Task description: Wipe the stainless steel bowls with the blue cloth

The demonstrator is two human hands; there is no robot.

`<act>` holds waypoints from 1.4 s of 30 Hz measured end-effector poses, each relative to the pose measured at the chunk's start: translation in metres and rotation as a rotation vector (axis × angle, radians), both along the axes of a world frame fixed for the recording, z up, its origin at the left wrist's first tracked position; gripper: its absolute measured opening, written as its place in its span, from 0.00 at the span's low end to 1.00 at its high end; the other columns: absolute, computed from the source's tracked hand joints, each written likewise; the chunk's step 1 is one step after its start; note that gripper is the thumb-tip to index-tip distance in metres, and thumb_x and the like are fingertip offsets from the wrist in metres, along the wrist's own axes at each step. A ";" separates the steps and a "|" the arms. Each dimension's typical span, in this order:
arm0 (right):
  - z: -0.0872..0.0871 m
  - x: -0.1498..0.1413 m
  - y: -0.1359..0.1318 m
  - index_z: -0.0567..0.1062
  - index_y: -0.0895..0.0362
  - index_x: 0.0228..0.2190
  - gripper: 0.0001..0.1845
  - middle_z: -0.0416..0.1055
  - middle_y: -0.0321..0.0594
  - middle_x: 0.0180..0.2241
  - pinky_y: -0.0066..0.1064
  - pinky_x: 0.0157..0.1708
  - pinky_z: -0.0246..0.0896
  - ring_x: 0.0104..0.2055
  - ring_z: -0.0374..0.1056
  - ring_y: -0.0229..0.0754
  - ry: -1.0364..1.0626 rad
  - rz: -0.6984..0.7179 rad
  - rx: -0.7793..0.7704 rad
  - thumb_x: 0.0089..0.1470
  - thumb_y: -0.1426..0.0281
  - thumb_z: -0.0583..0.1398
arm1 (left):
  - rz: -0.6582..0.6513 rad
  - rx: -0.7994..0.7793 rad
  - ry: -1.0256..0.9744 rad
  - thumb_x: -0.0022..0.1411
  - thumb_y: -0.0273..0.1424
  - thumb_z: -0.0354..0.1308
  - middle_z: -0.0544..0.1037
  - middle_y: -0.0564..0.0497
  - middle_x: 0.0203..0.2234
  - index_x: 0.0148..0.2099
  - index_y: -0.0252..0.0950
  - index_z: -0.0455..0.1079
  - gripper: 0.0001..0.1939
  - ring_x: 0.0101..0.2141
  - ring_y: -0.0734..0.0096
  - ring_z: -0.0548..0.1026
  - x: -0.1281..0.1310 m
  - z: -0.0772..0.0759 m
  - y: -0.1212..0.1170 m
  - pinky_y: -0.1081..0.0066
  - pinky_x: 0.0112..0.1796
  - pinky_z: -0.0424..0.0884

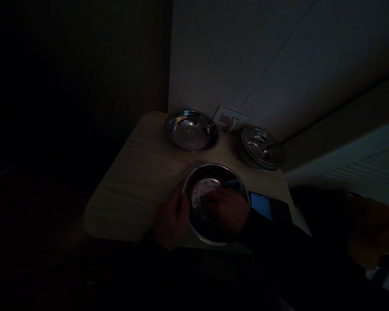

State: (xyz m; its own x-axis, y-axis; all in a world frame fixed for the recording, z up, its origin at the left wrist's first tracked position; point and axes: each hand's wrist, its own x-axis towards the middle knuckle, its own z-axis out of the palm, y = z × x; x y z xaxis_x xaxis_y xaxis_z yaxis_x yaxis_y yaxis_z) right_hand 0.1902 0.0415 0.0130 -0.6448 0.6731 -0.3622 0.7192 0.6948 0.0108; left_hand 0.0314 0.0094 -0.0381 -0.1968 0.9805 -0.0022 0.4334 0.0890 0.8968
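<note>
A steel bowl (203, 238) stands near the front edge of the table, with a light, patterned patch on its bottom. My left hand (172, 218) grips its left rim, thumb on the near side of the wall. Inside the bowl, my right hand (228, 209) reaches down with its fingers curled toward the bottom. A dim greenish patch shows by those fingertips; in this darkness I cannot tell what it is or whether it is held.
On the wooden table (126, 181), a shallow steel basin (191, 131) stands at the back and stacked steel bowls (262, 149) at the back right. A lit phone (261, 205) lies right of my bowl. A wall socket (230, 117) with a plug is behind.
</note>
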 end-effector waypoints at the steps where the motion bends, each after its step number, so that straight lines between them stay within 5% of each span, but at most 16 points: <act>1: 0.000 0.000 0.001 0.75 0.53 0.36 0.10 0.69 0.42 0.40 0.36 0.38 0.53 0.42 0.59 0.45 0.012 0.004 0.009 0.55 0.70 0.54 | 0.007 -0.003 0.009 0.61 0.34 0.45 0.78 0.47 0.39 0.55 0.35 0.64 0.21 0.35 0.68 0.77 0.000 0.000 0.000 0.73 0.35 0.72; 14: 0.004 0.001 0.004 0.75 0.53 0.37 0.11 0.69 0.42 0.40 0.37 0.40 0.51 0.43 0.60 0.46 0.024 0.008 -0.008 0.53 0.70 0.54 | 0.026 -0.016 0.037 0.60 0.34 0.46 0.79 0.49 0.34 0.54 0.35 0.65 0.21 0.28 0.70 0.77 0.001 0.001 -0.002 0.73 0.30 0.72; 28: 0.002 -0.015 -0.003 0.74 0.52 0.35 0.10 0.68 0.41 0.37 0.38 0.40 0.51 0.41 0.60 0.45 0.038 0.049 -0.045 0.54 0.69 0.54 | 0.013 0.018 0.047 0.60 0.33 0.44 0.77 0.46 0.40 0.53 0.34 0.65 0.21 0.35 0.68 0.76 0.003 0.001 -0.003 0.73 0.35 0.71; 32: 0.001 -0.022 0.001 0.73 0.53 0.37 0.12 0.68 0.42 0.40 0.40 0.41 0.51 0.44 0.58 0.47 0.043 -0.072 0.072 0.55 0.71 0.51 | 0.019 -0.003 0.063 0.60 0.33 0.44 0.79 0.47 0.35 0.53 0.34 0.65 0.21 0.28 0.70 0.77 0.003 0.003 -0.003 0.75 0.29 0.70; 38: -0.001 -0.023 -0.004 0.74 0.55 0.34 0.10 0.68 0.42 0.37 0.38 0.39 0.51 0.40 0.59 0.45 0.054 0.015 -0.006 0.54 0.70 0.53 | 0.013 -0.027 0.063 0.60 0.33 0.44 0.79 0.47 0.32 0.53 0.34 0.65 0.20 0.27 0.70 0.76 0.003 0.003 -0.004 0.73 0.30 0.70; 42: -0.002 -0.023 -0.003 0.74 0.54 0.35 0.11 0.67 0.42 0.40 0.39 0.41 0.51 0.43 0.58 0.46 0.078 -0.051 0.087 0.54 0.70 0.52 | 0.000 -0.022 0.048 0.60 0.34 0.44 0.79 0.48 0.29 0.54 0.35 0.64 0.21 0.25 0.70 0.75 0.002 0.001 -0.005 0.73 0.28 0.70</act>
State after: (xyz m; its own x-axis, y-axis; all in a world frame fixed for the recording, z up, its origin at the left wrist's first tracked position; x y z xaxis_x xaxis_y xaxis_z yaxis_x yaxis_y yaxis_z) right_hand 0.1672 0.0384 0.0106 -0.6330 0.7324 -0.2509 0.7545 0.6562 0.0119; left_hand 0.0336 0.0047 -0.0374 -0.1975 0.9802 -0.0144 0.4762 0.1088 0.8726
